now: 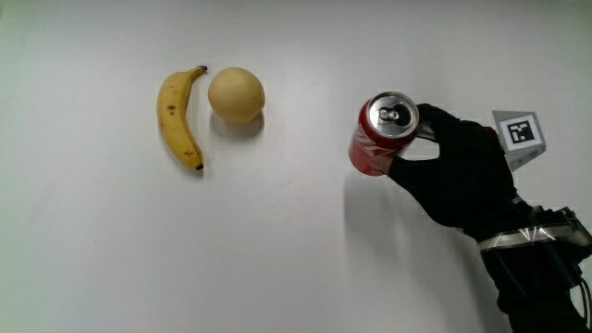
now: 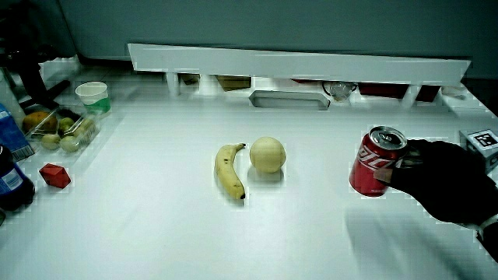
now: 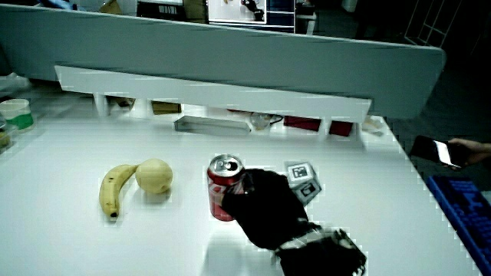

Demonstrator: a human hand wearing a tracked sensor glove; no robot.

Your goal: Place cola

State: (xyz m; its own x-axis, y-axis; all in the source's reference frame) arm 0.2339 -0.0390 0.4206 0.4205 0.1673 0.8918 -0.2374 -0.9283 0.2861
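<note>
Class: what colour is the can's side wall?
Red, on the cylindrical metal cola can; clearest in a side view.

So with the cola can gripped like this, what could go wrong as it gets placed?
1. The gloved hand grips the red aluminium cola can from one side, and the can looks tilted in the main view; released like that, it could tip over.
2. The can's top looks opened, so a tip might spill.
3. A toppled can could roll toward the round yellowish fruit and the yellow banana, though both lie well apart from it.
</note>
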